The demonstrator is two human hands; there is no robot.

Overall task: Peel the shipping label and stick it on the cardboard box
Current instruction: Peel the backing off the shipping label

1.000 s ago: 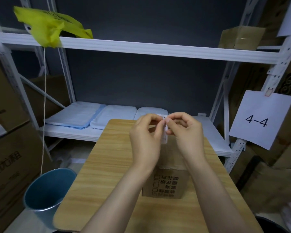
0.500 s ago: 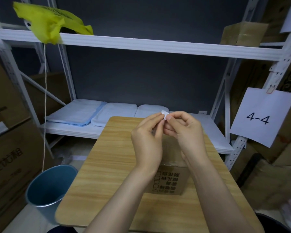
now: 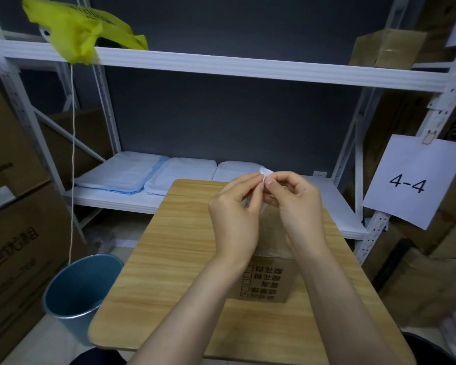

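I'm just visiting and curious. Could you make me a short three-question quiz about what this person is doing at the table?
1. True or false: the shipping label is already stuck flat on the cardboard box.
2. Which hands pinch the label? A) left hand only B) right hand only C) both
3. Fill in: the paper sign clipped to the shelf frame reads ____.

Key: 1 false, it is held above the box; 2 C; 3 "4-4".
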